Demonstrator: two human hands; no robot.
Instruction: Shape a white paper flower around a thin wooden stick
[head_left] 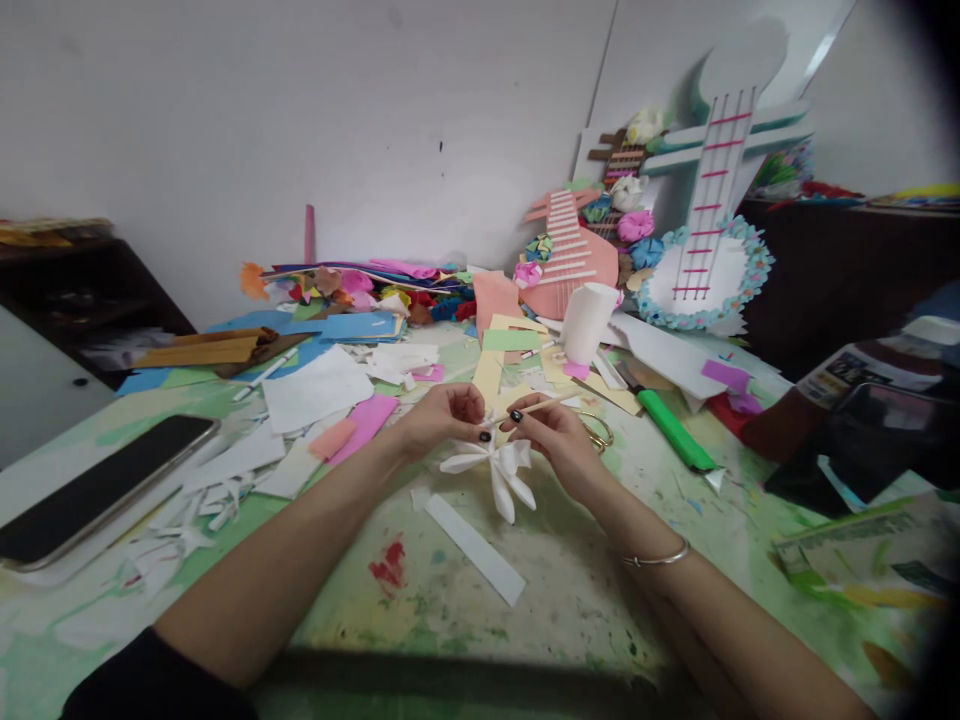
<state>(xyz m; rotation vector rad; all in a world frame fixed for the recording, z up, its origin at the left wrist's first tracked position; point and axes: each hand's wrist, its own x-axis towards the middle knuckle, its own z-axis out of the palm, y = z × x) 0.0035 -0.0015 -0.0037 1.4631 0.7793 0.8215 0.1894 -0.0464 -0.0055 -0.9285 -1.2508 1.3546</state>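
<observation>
Between my hands hangs a white paper flower (504, 468), its narrow petals spread downward over the table. My left hand (450, 418) is closed, thumb and fingertips pinching the flower's top end. My right hand (553, 440) is closed as well, gripping a thin pale stick (551, 402) that points right; its fingertips are close to the flower's base, and whether they also touch it I cannot tell. Below the flower a white paper strip (476, 550) lies flat on the paint-stained table (420, 640). Gold-handled scissors (600, 430) lie just behind my right hand, partly hidden by it.
A green-handled cutter (679, 430) lies to the right, near a bottle of dark liquid (847, 385). A white paper roll (591, 322) stands at the back. To the left are paper scraps (319, 390) and a phone (105, 490). Paper-decorated instrument models (705, 250) lean against the wall.
</observation>
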